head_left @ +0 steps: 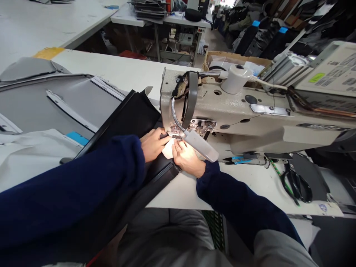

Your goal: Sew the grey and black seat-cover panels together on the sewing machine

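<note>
Under the head of a beige sewing machine [205, 100], a black sheet of material [130, 118] lies slantwise with a small, brightly lit pale piece [167, 151] on it. My left hand [152, 144] grips the black sheet just left of the presser foot, fingers bent together. On the other side, my right hand [187, 158] has its thumb and fingers closed at the right edge of the pale piece, close to the foot. The fingertips of both hands are partly hidden. A stiff black strip [164, 173] runs along the sheet's near edge.
A lamp head [201, 145] hangs right above my right hand. Blue-handled snips [241, 160] and black scissors [297, 185] lie to the right on the white table [178, 194]. Grey panels with white strips [75, 98] cover the left side. A cardboard box [236, 57] stands behind the machine.
</note>
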`<state>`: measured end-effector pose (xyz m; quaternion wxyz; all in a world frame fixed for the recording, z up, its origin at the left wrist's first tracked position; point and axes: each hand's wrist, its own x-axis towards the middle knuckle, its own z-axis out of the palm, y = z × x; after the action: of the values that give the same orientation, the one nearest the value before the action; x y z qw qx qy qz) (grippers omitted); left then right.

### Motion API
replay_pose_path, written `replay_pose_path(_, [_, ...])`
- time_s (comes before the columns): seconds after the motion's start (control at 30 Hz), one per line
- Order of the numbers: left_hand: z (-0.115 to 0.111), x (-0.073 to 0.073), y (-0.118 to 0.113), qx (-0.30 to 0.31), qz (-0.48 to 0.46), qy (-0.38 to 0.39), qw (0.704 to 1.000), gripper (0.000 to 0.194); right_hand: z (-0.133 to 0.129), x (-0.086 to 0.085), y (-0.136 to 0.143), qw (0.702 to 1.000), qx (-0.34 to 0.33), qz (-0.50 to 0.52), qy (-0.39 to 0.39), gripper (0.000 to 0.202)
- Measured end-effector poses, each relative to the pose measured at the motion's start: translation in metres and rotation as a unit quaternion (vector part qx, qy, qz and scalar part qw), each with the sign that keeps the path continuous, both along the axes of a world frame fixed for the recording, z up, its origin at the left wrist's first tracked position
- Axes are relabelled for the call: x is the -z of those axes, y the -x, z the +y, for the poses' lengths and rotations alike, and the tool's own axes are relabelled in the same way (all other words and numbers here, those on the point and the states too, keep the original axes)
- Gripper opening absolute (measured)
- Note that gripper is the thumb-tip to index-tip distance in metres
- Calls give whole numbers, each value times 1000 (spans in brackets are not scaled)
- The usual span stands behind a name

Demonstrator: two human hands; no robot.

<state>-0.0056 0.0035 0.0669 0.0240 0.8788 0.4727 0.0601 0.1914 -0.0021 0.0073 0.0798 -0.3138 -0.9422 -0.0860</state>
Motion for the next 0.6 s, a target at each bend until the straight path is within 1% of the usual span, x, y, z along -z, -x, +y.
replay_pose_path(0.07, [-14, 5, 8, 22, 46, -26, 998, 30, -2, 3, -2, 1000, -6, 14, 0, 34])
replay_pose_path(0.13, [-22, 9, 13, 56, 79, -51, 994, 30, -5, 5, -6, 999, -5, 39, 7, 32])
replay_pose_path(0.23, [-19, 17, 12, 84, 85, -64, 991, 34, -10, 4, -12, 997, -22, 67, 22, 28])
replay_pose_path(0.3, [-11, 22, 8, 75, 76, -65, 992, 37, -12, 3, -15, 996, -38, 78, 31, 26])
replay_pose_path(0.4, [-3, 27, 5, 64, 66, -61, 994, 32, -11, 2, -17, 993, -61, 94, 36, 27])
replay_pose_path(0.5, [-3, 29, 7, 58, 55, -62, 995, 27, -8, 3, -14, 990, -76, 116, 32, 30])
replay_pose_path(0.6, [-6, 33, 9, 51, 38, -67, 996, 28, -4, 2, -12, 988, -78, 131, 30, 31])
